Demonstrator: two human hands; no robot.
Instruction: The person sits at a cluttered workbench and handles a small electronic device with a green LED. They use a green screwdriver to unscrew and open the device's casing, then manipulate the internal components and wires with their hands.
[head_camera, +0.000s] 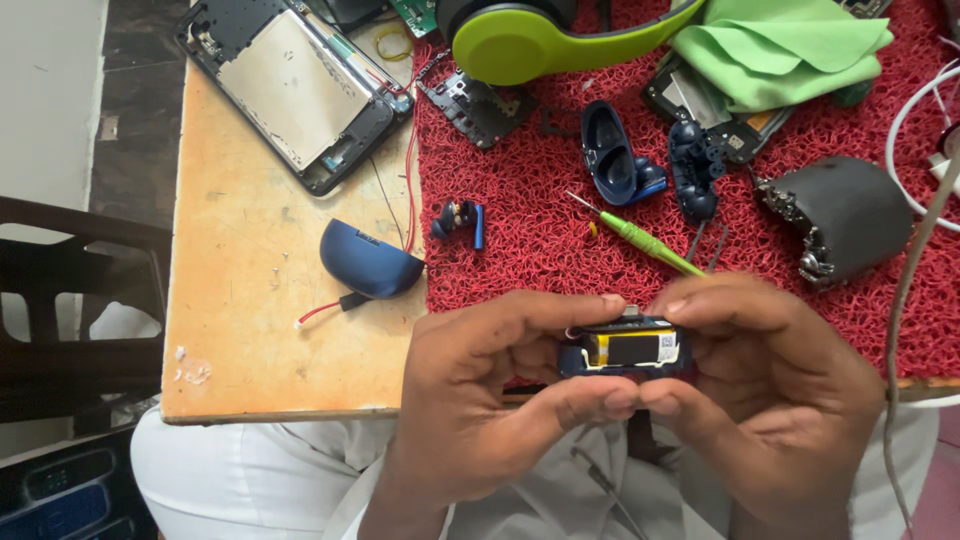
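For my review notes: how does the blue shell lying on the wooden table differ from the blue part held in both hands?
The blue shell lies untouched on the bare wooden table; the blue part is pinched between the left hand and right hand. The blue shell shows a smooth, closed, curved outside; the blue part is open, showing a yellow and black component inside. Both are dark blue.

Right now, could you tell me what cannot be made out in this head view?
- Blue case part: ends covered by left hand and right hand.
- Green headphones: cut by top edge.
- Board under green cloth: mostly hidden.
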